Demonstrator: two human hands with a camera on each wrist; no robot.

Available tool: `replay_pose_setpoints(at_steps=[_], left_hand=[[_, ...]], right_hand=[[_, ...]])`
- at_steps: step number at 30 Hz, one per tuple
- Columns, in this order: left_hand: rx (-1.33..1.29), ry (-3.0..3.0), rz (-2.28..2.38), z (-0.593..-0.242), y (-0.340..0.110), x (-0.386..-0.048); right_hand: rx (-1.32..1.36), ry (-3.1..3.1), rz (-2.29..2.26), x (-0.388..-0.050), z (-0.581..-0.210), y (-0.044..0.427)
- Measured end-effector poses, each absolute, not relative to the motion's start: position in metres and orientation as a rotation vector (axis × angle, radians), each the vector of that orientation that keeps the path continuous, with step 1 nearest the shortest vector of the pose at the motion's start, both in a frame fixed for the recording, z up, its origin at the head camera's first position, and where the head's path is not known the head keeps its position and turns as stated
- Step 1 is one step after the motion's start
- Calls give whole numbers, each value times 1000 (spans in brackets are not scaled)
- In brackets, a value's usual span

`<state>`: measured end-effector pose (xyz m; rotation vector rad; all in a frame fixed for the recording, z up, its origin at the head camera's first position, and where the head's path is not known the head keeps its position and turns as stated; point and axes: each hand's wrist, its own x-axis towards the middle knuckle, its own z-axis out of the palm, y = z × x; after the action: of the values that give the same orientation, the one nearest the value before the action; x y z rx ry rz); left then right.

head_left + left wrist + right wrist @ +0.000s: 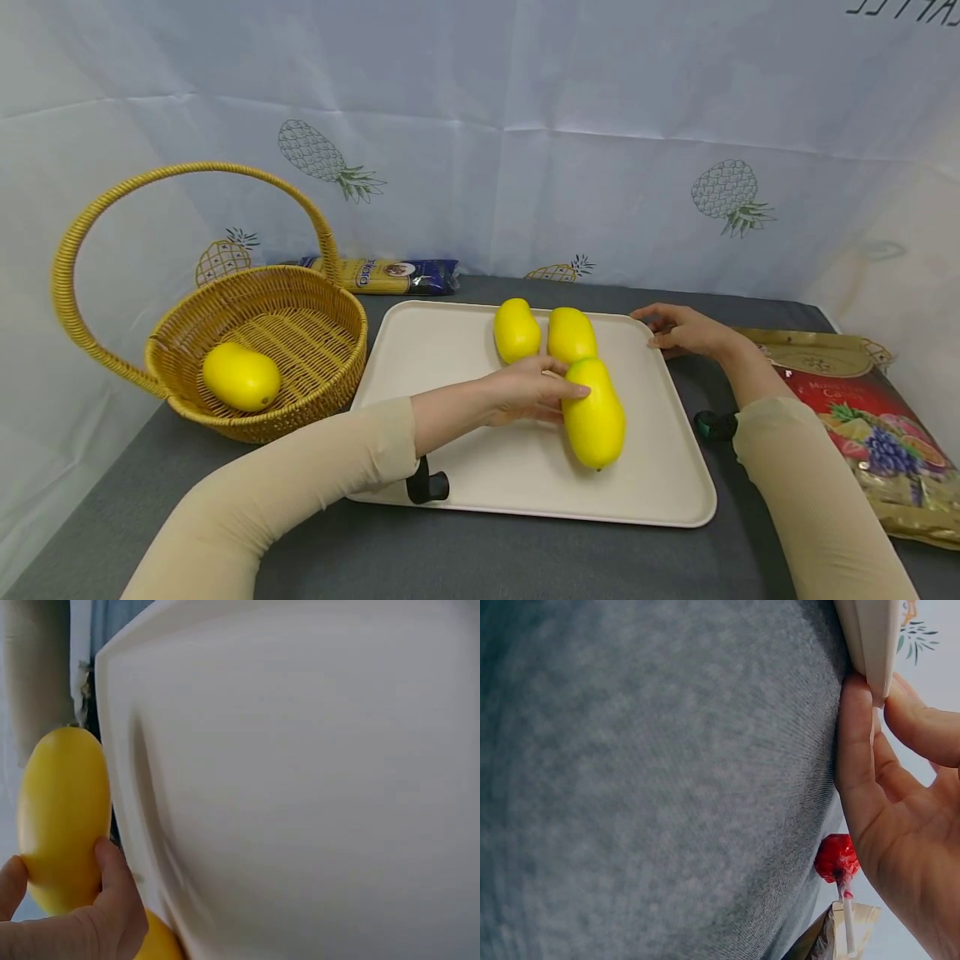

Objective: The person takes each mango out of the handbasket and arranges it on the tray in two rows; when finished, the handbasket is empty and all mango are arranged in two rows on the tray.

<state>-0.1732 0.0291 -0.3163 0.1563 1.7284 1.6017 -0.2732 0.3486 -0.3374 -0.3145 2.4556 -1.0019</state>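
Observation:
My left hand [528,390] grips a smooth yellow mango [594,421] between thumb and fingers, over the right half of a cream tray [480,483]. In the left wrist view, this mango [64,810] stands clear of the tray surface, with the thumb on one side and a finger on the other. Two more mangoes, one on the left [516,331] and one on the right [572,333], lie near the tray's back edge. At the tray's back right corner, my right hand [686,329] pinches the rim [870,652], with the thumb on top and fingers beneath.
On the left stands a wicker basket [348,367] with a tall handle and another mango [242,377] inside. A pasta packet [390,277] lies behind. To the right is a red and gold bag [877,425]. A red lollipop [837,857] shows below the right hand.

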Motion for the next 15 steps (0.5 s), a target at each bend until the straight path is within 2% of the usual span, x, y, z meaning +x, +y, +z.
replay_pose_setpoints(at_steps=[15], left_hand=[[230,1676,1490,-327,31,-180]], right_hand=[[-319,2453,-994,-272,-337,348]])
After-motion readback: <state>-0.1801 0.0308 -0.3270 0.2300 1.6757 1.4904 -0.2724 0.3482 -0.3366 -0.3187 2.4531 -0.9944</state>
